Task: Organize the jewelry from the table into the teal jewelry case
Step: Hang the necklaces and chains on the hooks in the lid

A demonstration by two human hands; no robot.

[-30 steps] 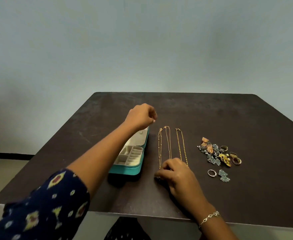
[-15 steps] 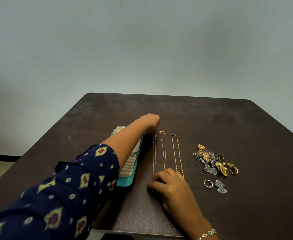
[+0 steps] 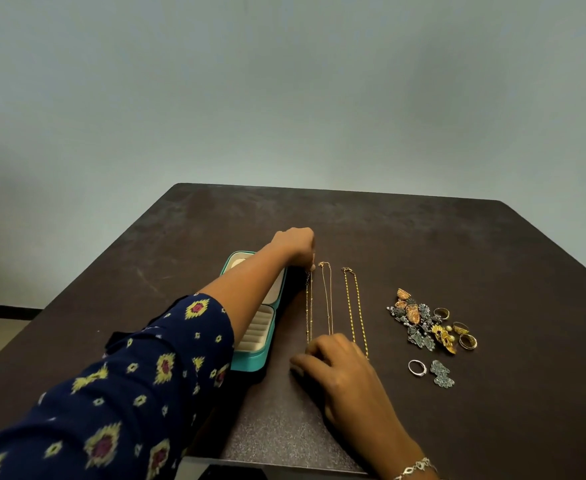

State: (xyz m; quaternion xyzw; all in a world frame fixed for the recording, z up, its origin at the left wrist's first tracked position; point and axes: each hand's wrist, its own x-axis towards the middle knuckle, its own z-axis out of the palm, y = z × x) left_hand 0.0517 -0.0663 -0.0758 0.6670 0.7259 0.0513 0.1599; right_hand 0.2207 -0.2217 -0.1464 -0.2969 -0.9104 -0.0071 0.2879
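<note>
L arm (image 3: 257,289) hides much of teal case (image 3: 250,362), incl. lid

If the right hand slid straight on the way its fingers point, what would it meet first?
The right hand would likely first meet the near end of the leftmost chain, which seems to lie at its fingertips; beyond lies the teal case.

The far half and right edge of the dark brown worktop (image 3: 388,230) lie open. The navy-sleeved left forearm (image 3: 246,303) stretches over the open teal jewelry case (image 3: 250,363), barring it from the near side. Three thin gold chains (image 3: 349,306) lie just beside the case; a bare strip separates them from the heap of earrings and rings (image 3: 419,320).
</note>
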